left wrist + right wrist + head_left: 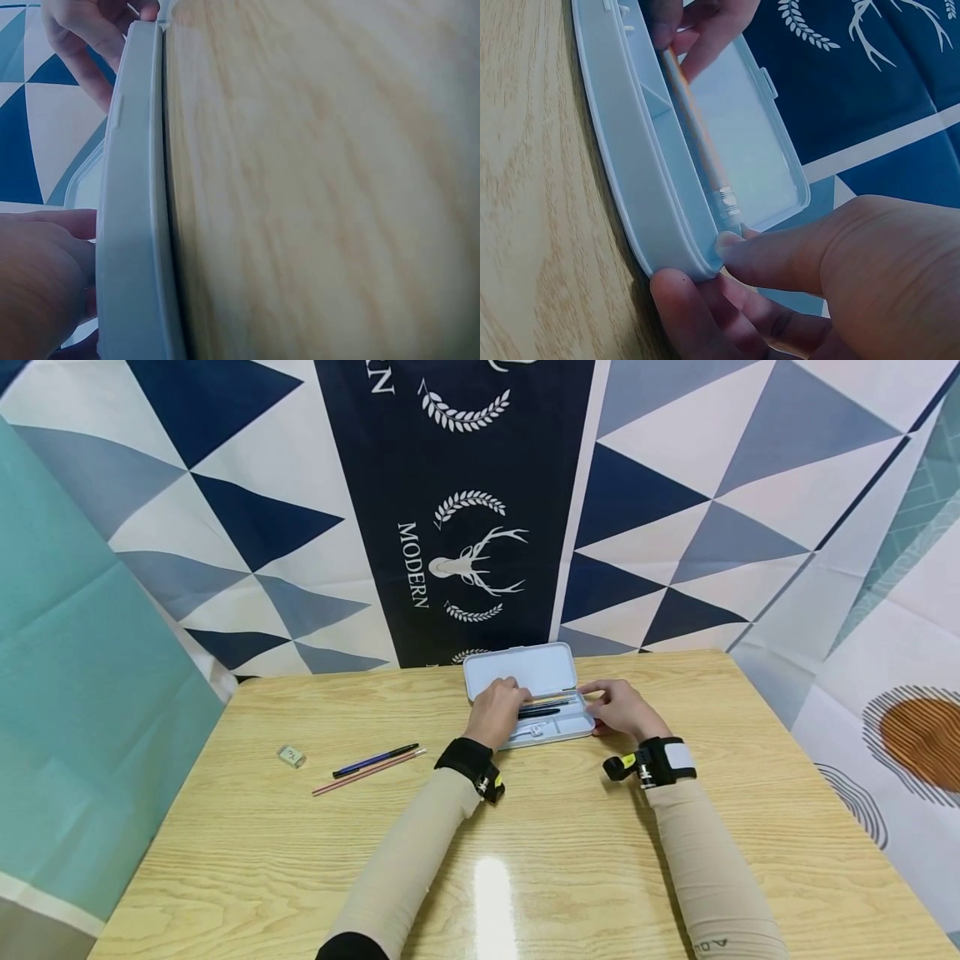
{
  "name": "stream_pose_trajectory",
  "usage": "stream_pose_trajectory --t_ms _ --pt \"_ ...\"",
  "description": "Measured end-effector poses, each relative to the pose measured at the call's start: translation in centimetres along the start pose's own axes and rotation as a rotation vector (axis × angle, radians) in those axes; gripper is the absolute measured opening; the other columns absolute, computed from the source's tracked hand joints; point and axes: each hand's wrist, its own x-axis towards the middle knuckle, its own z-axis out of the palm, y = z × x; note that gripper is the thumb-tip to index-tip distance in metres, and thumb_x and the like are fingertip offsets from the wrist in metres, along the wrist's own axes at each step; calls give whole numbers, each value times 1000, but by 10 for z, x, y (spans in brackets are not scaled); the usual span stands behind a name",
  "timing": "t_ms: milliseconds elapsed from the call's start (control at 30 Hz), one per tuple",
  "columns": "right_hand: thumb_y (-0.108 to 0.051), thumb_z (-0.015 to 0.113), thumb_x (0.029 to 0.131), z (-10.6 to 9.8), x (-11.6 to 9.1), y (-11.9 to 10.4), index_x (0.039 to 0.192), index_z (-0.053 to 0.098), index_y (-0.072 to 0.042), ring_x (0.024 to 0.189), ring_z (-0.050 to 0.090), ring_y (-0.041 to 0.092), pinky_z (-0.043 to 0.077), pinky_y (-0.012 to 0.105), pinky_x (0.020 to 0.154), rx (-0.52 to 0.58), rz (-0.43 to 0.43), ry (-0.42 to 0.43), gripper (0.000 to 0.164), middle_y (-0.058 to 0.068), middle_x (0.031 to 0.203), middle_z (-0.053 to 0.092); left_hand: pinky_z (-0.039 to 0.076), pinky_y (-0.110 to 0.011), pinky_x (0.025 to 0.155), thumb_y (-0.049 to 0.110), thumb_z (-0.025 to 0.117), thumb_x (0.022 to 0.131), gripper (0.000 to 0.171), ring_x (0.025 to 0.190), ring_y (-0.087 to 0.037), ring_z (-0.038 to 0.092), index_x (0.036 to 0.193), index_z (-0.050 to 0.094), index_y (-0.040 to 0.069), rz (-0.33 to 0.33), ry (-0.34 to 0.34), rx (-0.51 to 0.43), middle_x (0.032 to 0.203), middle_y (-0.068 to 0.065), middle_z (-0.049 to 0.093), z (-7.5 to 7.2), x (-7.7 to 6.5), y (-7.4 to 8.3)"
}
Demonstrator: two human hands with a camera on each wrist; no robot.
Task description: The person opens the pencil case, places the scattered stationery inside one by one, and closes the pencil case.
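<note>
A pale blue pencil case [573,727] lies near the table's back edge, its lid [536,668] tipped back. My left hand [497,714] reaches into the case's left part; in the right wrist view its thumb and fingers pinch one end of a pencil [701,135] lying along the compartment. At the case's right end, my right hand [624,710] grips the corner, thumb [761,259] on the rim and fingers curled below. A black pen [540,713] lies inside too. The left fingertips are partly hidden behind the case wall in the left wrist view.
On the wooden table [570,860], left of the case, lie a blue pen [375,761] and reddish pencils [363,775]. Farther left sits a small eraser [291,756]. A patterned cloth [457,510] hangs right behind the table's back edge.
</note>
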Motion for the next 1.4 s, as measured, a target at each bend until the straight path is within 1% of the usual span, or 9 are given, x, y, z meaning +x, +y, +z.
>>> stream_pose_trajectory --t_ms 100,367,633,933,1167,1400 --pt "-5 59 111 0 0 -1 162 55 4 75 71 15 66 26 66 -3 1 1 52 19 108 65 68 -29 85 4 81 101 33 102 -17 78 119 90 30 -7 -17 5 108 4 82 0 0 0" --pt "-5 59 110 1 0 -1 161 55 4 76 71 15 65 26 66 -10 -4 3 52 20 109 66 70 -30 84 3 80 102 33 102 -18 80 117 91 30 -5 -12 18 109 5 84 1 -1 0" --pt "-4 58 111 1 -2 -3 161 55 5 75 71 16 65 27 66 -10 -8 2 52 20 108 67 70 -31 84 4 79 103 31 102 -18 79 117 91 28 -11 -24 -11 109 3 84 -1 0 0" --pt "-4 58 110 0 -3 -3 162 55 4 75 71 16 66 27 66 -5 -9 0 52 19 105 66 69 -30 82 7 82 102 25 98 -18 78 116 91 26 15 9 -45 105 2 83 -4 -1 -3" --pt "-4 58 110 0 -2 -3 161 55 5 76 71 16 66 27 66 -12 -14 -3 52 20 106 67 69 -32 83 10 78 106 23 102 -19 78 118 90 26 19 -14 -67 108 1 83 -6 1 -4" --pt "-4 58 110 -2 -2 -3 162 54 4 76 71 17 65 27 66 -10 -5 -10 53 18 105 64 69 -35 84 14 81 104 19 100 -19 77 114 89 27 17 36 -60 105 2 82 -5 5 -8"
